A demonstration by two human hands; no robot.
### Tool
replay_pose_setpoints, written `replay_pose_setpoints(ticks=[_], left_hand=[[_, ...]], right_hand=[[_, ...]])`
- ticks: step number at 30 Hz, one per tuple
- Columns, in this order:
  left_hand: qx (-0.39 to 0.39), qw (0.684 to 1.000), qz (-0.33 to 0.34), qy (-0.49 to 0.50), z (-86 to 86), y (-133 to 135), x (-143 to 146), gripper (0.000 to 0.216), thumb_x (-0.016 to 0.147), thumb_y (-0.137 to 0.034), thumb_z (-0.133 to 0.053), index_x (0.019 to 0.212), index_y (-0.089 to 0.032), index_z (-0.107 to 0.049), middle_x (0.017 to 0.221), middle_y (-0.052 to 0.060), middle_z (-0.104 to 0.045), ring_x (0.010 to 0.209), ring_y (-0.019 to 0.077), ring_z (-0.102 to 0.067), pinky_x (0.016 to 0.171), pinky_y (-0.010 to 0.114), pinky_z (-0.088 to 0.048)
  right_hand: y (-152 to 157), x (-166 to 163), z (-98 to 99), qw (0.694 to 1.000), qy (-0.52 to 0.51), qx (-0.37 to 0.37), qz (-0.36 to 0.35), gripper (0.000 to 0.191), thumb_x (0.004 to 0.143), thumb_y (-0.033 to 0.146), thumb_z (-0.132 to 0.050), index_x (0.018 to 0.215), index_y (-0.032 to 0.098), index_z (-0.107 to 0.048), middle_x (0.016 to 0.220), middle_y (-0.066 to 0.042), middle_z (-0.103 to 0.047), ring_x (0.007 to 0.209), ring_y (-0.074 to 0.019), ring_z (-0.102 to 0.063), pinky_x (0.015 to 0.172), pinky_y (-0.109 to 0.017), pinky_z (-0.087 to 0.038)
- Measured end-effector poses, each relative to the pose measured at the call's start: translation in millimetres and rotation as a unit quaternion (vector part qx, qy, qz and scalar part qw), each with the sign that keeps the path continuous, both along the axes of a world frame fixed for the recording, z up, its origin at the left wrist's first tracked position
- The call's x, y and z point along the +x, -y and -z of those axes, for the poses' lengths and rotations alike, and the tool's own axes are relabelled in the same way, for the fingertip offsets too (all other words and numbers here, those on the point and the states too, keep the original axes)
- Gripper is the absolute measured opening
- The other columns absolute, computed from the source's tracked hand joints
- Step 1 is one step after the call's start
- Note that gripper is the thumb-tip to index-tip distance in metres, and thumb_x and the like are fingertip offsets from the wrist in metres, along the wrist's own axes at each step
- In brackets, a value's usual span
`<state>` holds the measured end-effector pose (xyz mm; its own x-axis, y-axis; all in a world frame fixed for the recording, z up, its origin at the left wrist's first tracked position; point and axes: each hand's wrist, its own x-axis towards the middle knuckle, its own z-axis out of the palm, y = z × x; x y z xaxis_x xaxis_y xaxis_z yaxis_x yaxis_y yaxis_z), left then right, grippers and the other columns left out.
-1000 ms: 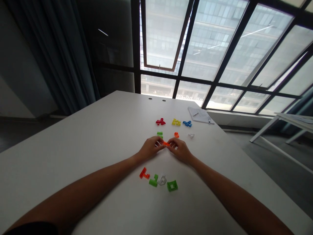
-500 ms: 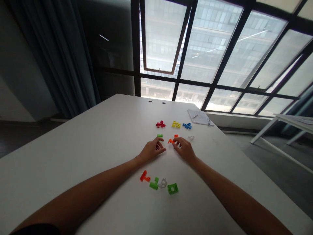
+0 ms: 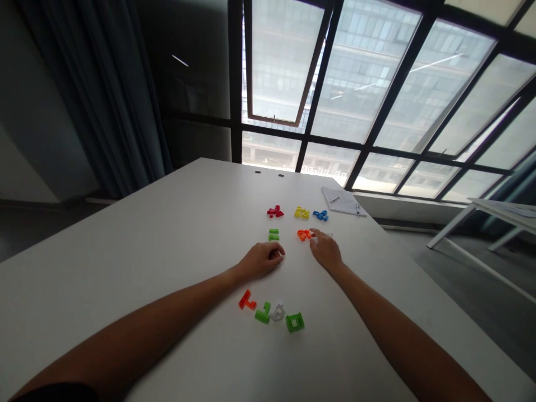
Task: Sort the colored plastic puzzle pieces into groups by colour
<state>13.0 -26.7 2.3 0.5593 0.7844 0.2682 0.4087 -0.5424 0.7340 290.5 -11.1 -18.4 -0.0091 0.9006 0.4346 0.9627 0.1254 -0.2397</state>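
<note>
Fingertips (image 3: pixel 312 231) of the right hand (image 3: pixel 327 251) meet the right edge of the orange pieces (image 3: pixel 304 235), which lie close together on the white worktop (image 3: pixel 167 240). Thumb and forefinger form a narrow grip there; I cannot tell whether they pinch a piece or merely rest against it. The step in hand appears to be placing or adjusting one orange piece next to its neighbour. The next move would seem to call for a clean parting of the fingers, without dragging the orange pieces or knocking the pale piece (image 3: pixel 329 235) partly hidden behind the hand.

The left hand (image 3: pixel 260 260) is loosely curled near the worktop, no piece visible in it; whether its fingertips touch is unclear. Just beyond it lie light green pieces (image 3: pixel 273 235). Farther out sit red pieces (image 3: pixel 275 211), yellow pieces (image 3: pixel 301 213) and blue pieces (image 3: pixel 320 215), each colour in its own group. Nearer the body, between the forearms, are a T-shaped orange-red part (image 3: pixel 247 300), a green part (image 3: pixel 262 316), a whitish part (image 3: pixel 277 312) and a green square frame (image 3: pixel 295 322).
</note>
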Motion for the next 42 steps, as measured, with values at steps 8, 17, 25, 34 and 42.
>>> replay_pose_setpoints(ticks=[8,17,25,34,42], left_hand=[[0.000,1.000,0.011,-0.003,0.0,1,0,0.019,0.087,-0.030,-0.061,0.096,-0.020,-0.074,0.071,-0.002,-0.064,0.064,0.0135,-0.056,0.062,0.024,-0.041],[-0.027,0.999,0.015,0.026,0.6,-3,0,0.020,0.085,-0.032,-0.065,0.096,-0.018,-0.074,0.074,-0.001,-0.067,0.068,0.0144,-0.059,0.064,0.024,-0.043],[-0.078,0.995,-0.013,0.064,2.5,-10,-2,0.023,0.083,-0.034,-0.067,0.098,-0.018,-0.074,0.075,-0.001,-0.065,0.068,0.0146,-0.058,0.064,0.025,-0.045],[-0.092,0.992,0.007,0.090,3.9,-16,-2,0.033,0.092,-0.045,-0.059,0.095,-0.015,-0.072,0.085,0.004,-0.073,0.077,0.0184,-0.066,0.072,0.029,-0.050],[-0.059,0.995,0.034,0.075,1.8,-11,-3,0.032,0.096,-0.045,-0.055,0.098,-0.018,-0.072,0.092,0.004,-0.076,0.084,0.0182,-0.069,0.077,0.028,-0.053]], right_hand=[[5,0,0.7,0.997,-0.046,0.051,-0.041,0.045,0.087,0.009,-0.051,0.130,0.018,-0.059,0.113,-0.010,-0.075,0.096,-0.0249,-0.069,0.086,-0.037,-0.052],[64,-67,-40.2,0.897,-0.077,-0.021,-0.434,0.017,0.096,0.022,-0.059,0.105,0.021,-0.073,0.091,-0.006,-0.074,0.083,-0.0188,-0.067,0.082,-0.032,-0.052],[108,-126,-55.1,0.845,0.032,-0.131,-0.517,0.032,0.104,0.044,-0.054,0.125,0.028,-0.071,0.122,-0.005,-0.072,0.111,-0.0220,-0.062,0.103,-0.038,-0.041],[59,-77,-43.2,0.900,-0.017,-0.099,-0.424,0.023,0.103,0.028,-0.054,0.112,0.025,-0.075,0.104,-0.006,-0.073,0.101,-0.0207,-0.064,0.093,-0.035,-0.048],[55,-60,-24.3,0.899,-0.026,-0.045,-0.434,0.020,0.100,0.026,-0.057,0.110,0.025,-0.074,0.103,-0.008,-0.075,0.096,-0.0215,-0.065,0.090,-0.036,-0.050]])
